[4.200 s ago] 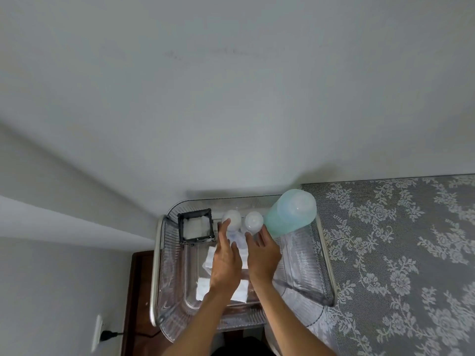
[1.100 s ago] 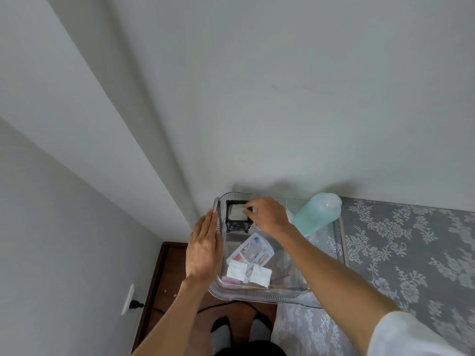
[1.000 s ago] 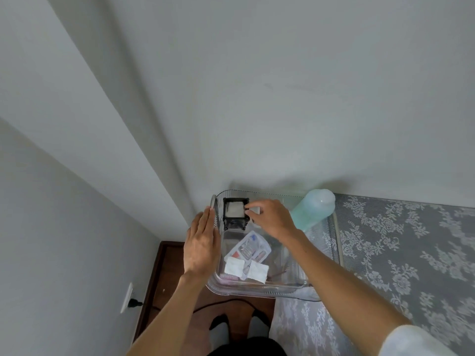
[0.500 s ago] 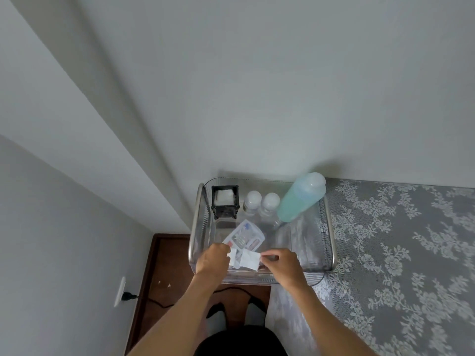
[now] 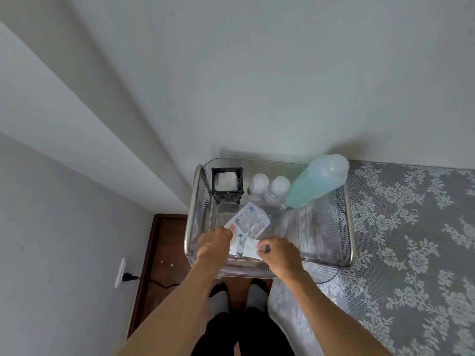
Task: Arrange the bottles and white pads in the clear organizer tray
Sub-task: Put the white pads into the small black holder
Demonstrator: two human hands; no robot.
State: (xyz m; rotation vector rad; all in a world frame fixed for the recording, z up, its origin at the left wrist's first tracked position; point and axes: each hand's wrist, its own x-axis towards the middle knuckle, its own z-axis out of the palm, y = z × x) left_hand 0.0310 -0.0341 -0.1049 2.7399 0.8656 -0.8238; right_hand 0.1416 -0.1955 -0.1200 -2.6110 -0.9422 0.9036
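We see both hands low inside the clear ribbed plastic organizer tray [image 5: 321,227], at its near side. The right hand [image 5: 279,255] pinches a small square white pad [image 5: 250,249] between the thumb and the first fingers [image 5: 262,246]; the other fingers are curled under the palm. The left hand [image 5: 214,244] is closed in a loose fist, knuckles up, and its fingertips touch a second white pad [image 5: 233,246] that lies just beside the first one. We cannot tell if the left fingers really grip this pad or only press on it, because the hand hides them.

Just beyond the fingertips of both hands a flat printed packet with red and blue marks [image 5: 246,222] lies on the tray floor, partly under the two pads. Further beyond the left fingers, in the far corner of the tray, a small black square frame holder with white pads inside [image 5: 227,183] stands upright. Beyond the right fingers two small clear bottles with round white caps [image 5: 268,187] stand side by side, touching each other. To the right of them a tall translucent turquoise bottle [image 5: 314,183] appears to lean outward over the far right corner. The tray rests on a grey lace cloth [image 5: 411,240].
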